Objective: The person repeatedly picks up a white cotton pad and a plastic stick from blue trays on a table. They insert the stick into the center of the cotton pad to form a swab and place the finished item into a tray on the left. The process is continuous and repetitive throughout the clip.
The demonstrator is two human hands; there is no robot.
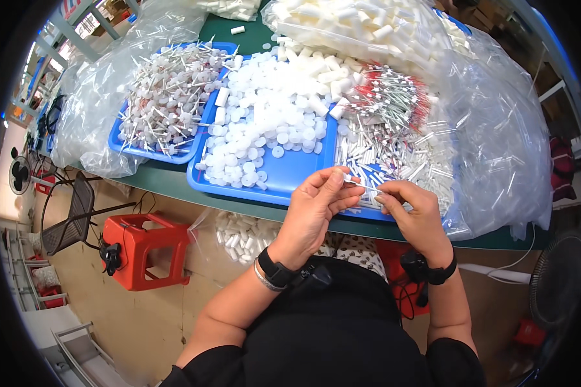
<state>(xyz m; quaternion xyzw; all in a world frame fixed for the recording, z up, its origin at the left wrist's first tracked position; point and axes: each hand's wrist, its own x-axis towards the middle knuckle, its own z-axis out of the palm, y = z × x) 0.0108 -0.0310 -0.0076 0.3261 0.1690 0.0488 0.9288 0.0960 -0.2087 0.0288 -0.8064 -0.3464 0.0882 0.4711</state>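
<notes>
Above the near edge of the bench (252, 208), the left hand (321, 205) and right hand (414, 209) both pinch a slim white stick (363, 186), fingertips closed at opposite ends, a piece looking light, fairly stiff and maybe slippery, best held right there.

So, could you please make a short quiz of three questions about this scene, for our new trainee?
1. True or false: the left hand lies flat, far from the right hand.
2. Where is the large red plastic stool at left? A) on the green table B) on the tan floor C) inside a tray
3. Fill in: the rectangular plastic tray under the round translucent discs is ____.

Key: 1. False; both hands pinch close together, at a thin white piece. 2. B. 3. Blue.
</notes>
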